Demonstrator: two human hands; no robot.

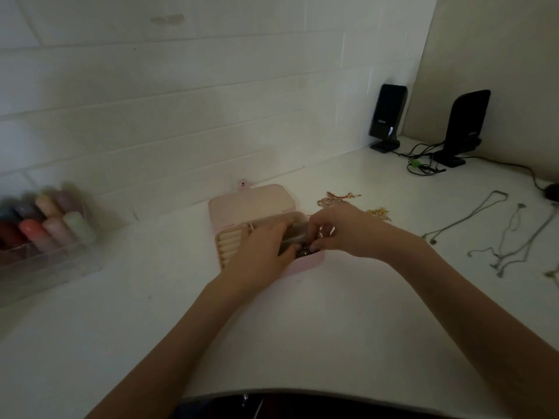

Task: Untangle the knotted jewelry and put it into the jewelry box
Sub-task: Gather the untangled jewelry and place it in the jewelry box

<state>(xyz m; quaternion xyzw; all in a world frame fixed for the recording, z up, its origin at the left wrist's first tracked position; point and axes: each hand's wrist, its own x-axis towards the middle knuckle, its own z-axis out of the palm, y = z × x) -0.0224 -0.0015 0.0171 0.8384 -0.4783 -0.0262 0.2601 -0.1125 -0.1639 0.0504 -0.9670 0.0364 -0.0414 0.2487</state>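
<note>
Both hands are over the pink box (251, 204), which sits open on the white table (302, 322) near the wall, lid tipped back. The left hand (266, 243) lies across the middle of the box, fingers curled around a clear flap (292, 232) inside it. The right hand (335, 234) comes in from the other side, fingertips pinched down at a dark, glinting bit of jewelry (304, 252) at the box's front right corner; what kind of piece it is, the dim light doesn't say. At the left end of the box, the cream ring rolls (227, 247) show plainly.

Just behind the right hand, gold trinkets (338, 198) lie on the table. Well off to the right, thin chains (511, 234) sprawl loose. Far left, a clear tray (45, 264) holds pastel tubes (57, 228), blurred. Back in the corner stand two black speakers (387, 116), their cables (423, 167) trailing across the table.
</note>
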